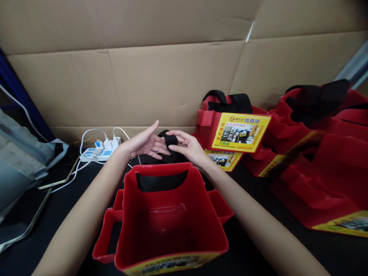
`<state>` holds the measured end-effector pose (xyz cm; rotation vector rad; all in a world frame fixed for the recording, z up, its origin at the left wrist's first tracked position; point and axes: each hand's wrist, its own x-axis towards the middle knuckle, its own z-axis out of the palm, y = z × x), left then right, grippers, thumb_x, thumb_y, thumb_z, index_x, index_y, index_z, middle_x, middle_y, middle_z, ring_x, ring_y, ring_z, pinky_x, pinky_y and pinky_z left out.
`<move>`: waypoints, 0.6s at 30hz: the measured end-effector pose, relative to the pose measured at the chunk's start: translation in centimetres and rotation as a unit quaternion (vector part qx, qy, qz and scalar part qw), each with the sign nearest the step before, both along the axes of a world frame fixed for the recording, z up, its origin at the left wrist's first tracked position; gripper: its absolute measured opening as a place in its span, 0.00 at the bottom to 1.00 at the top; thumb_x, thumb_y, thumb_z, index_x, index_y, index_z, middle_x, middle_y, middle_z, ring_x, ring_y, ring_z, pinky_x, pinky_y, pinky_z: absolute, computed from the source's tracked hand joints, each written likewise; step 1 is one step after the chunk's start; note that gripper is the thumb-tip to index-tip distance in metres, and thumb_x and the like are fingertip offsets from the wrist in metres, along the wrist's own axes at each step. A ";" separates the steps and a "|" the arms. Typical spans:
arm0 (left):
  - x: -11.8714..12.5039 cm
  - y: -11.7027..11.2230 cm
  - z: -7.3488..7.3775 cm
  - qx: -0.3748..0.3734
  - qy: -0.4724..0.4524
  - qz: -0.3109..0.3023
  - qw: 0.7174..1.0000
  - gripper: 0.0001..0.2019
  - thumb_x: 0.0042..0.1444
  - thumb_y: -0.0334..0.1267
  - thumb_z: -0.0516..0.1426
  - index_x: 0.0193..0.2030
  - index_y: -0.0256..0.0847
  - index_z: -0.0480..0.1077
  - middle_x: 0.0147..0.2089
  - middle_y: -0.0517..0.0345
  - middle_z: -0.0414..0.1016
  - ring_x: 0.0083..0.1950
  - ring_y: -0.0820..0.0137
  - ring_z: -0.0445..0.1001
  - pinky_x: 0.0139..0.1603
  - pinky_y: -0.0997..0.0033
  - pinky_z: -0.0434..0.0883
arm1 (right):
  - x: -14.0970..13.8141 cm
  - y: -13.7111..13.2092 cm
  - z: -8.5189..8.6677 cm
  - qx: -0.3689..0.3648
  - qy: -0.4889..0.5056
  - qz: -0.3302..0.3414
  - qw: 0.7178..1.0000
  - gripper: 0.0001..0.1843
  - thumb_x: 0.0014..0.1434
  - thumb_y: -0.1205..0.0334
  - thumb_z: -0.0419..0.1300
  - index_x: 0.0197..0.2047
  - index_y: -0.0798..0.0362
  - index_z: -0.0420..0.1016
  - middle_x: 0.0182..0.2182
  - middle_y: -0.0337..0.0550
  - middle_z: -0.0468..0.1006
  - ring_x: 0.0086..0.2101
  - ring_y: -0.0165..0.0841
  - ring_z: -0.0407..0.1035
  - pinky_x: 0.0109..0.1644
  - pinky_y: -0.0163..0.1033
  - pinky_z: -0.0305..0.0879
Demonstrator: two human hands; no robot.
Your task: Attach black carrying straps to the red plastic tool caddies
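Note:
A red plastic tool box [169,214] stands in front of me with its open top facing up and a yellow label low on its near side. A black strap [161,182] runs across the inside of its far wall. Beyond that wall, my right hand [186,147] pinches a black webbing strap [171,141] between thumb and fingers. Palm up and fingers spread, my left hand [149,143] is just left of that strap. Whether its fingertips touch the webbing, I cannot tell. More black strap lies bunched behind the box, partly hidden by my hands.
Several red tool boxes [207,132] with black straps and yellow labels are stacked at the right. Left of my hands lies a white power strip [99,154] with plugs and cables. A grey bag [23,153] is at the far left. Cardboard [172,84] forms the back wall.

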<state>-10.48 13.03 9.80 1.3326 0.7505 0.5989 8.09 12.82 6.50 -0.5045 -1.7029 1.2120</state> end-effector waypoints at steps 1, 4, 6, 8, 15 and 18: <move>0.5 0.0 -0.1 0.016 -0.054 0.039 0.998 0.32 0.53 0.61 0.44 0.50 0.34 0.66 0.46 0.41 0.73 0.45 0.61 0.72 0.43 0.65 0.69 | -0.1 -0.1 -0.2 -0.004 -0.020 0.025 0.999 0.20 0.47 0.67 0.62 0.46 0.50 0.69 0.41 0.40 0.76 0.43 0.29 0.70 0.52 0.40 0.62; 1.5 0.0 -0.1 0.071 -0.192 0.153 0.967 0.21 0.58 0.44 0.47 0.57 0.40 0.57 0.45 0.48 0.72 0.45 0.69 0.72 0.47 0.68 0.67 | -0.4 0.0 -0.6 -0.005 -0.106 0.113 0.988 0.24 0.49 0.65 0.60 0.51 0.51 0.65 0.41 0.42 0.75 0.41 0.30 0.71 0.49 0.41 0.64; 1.4 -0.1 0.2 0.131 -0.216 0.194 0.948 0.19 0.57 0.36 0.47 0.56 0.41 0.57 0.38 0.54 0.72 0.37 0.73 0.72 0.44 0.71 0.68 | -0.2 0.4 -0.9 0.041 -0.188 0.076 0.978 0.28 0.52 0.63 0.58 0.56 0.52 0.58 0.43 0.46 0.74 0.44 0.31 0.69 0.49 0.41 0.63; 0.7 -0.2 0.7 0.217 -0.160 0.243 0.932 0.16 0.56 0.35 0.47 0.51 0.40 0.61 0.27 0.62 0.65 0.23 0.79 0.64 0.29 0.76 0.66 | 0.4 1.0 -1.2 0.104 -0.322 -0.055 0.939 0.29 0.55 0.60 0.55 0.60 0.51 0.53 0.48 0.48 0.71 0.48 0.32 0.65 0.52 0.42 0.61; -2.0 -0.2 1.8 0.341 0.194 0.321 0.862 0.14 0.52 0.48 0.50 0.28 0.37 0.62 0.19 0.65 0.52 0.18 0.80 0.51 0.18 0.77 0.49 | 2.3 2.0 -3.6 0.045 -0.606 -0.199 0.769 0.16 0.53 0.56 0.56 0.41 0.56 0.75 0.42 0.61 0.71 0.45 0.51 0.66 0.46 0.55 0.61; -1.7 -0.1 1.4 0.350 0.248 0.305 0.850 0.15 0.51 0.48 0.51 0.23 0.38 0.58 0.18 0.65 0.52 0.18 0.79 0.51 0.20 0.75 0.50 | 1.7 2.1 -3.8 0.057 -0.628 -0.221 0.744 0.18 0.56 0.58 0.53 0.47 0.55 0.72 0.50 0.62 0.66 0.52 0.52 0.60 0.49 0.55 0.59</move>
